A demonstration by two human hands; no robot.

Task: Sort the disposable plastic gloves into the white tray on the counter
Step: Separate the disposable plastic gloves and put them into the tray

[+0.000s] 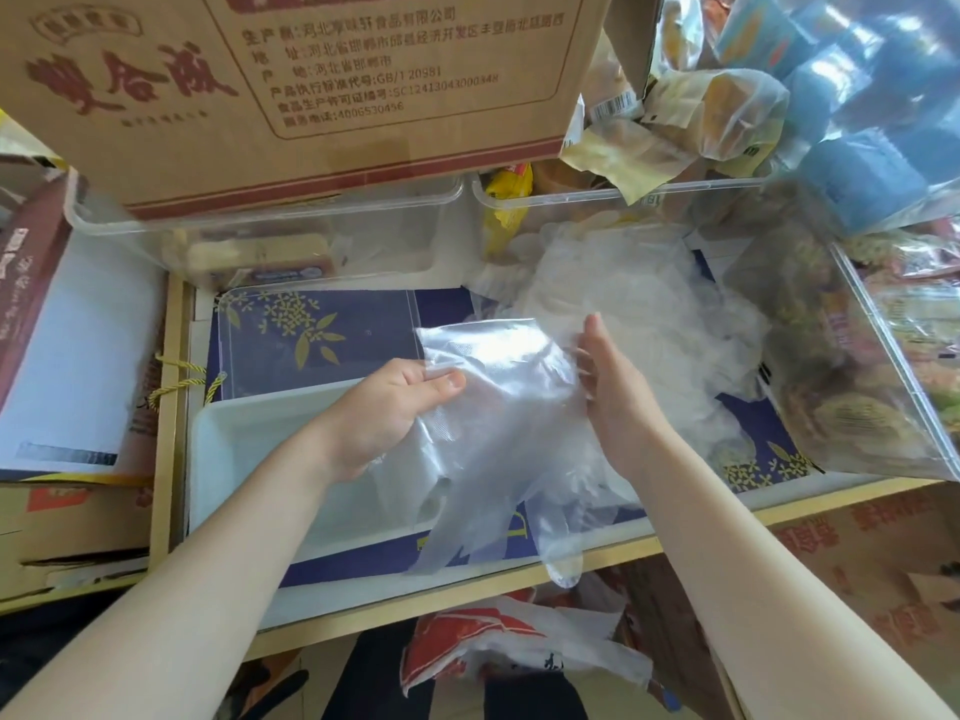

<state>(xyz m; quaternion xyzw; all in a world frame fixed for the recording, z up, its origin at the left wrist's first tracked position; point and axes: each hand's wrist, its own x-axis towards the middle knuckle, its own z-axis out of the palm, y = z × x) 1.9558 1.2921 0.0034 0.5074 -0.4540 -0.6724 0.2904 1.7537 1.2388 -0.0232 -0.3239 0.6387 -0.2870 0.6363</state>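
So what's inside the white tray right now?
Nothing clear shows in the white tray: its visible left part looks bare. The left hand and the glove it grips cover the right part, so gloves lying there can't be ruled out.

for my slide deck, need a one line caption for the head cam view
Left hand pinches a clear disposable glove above the white tray, right hand flat against it.

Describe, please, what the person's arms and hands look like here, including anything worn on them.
Both forearms are bare up to the bottom edge of the picture: no sleeves, watch or bracelet show. The left hand and right hand wear no gloves and no visible rings. The left thumbnail is short and unpainted. No markings appear on either arm.
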